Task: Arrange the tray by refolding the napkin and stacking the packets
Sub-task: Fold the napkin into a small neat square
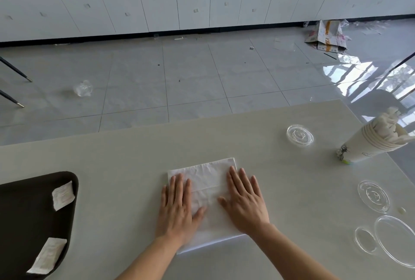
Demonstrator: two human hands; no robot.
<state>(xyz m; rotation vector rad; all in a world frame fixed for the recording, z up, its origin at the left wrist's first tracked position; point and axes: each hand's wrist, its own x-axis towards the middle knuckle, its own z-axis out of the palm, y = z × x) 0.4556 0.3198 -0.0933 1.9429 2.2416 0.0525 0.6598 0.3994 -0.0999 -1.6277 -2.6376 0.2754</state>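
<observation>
- Napkin [207, 190], white, lies flat on the pale table [125, 167], centre near side, with a fold line across it towards the far part.
- Left hand [177, 207] palm down on the napkin's left part, fingers [177, 182] extended flat, slightly apart, gripping nothing.
- Right hand [246, 200] palm down on the napkin's right part, fingers [243, 178] spread and flat, gripping nothing.
- Both thumbs point inward, a gap of napkin between them.
- Dark tray [29, 223] on the table at near left, well apart from the napkin.
- Two white packets on the tray, not stacked: far packet [62, 195] near the tray's right edge, near packet [48, 256] closer to the camera.
- Right side of table: stack of paper cups [368, 145] tilted, white stuff inside; clear lid [299, 135] beside it.
- More clear lids [374, 196] [395, 242] at near right.
</observation>
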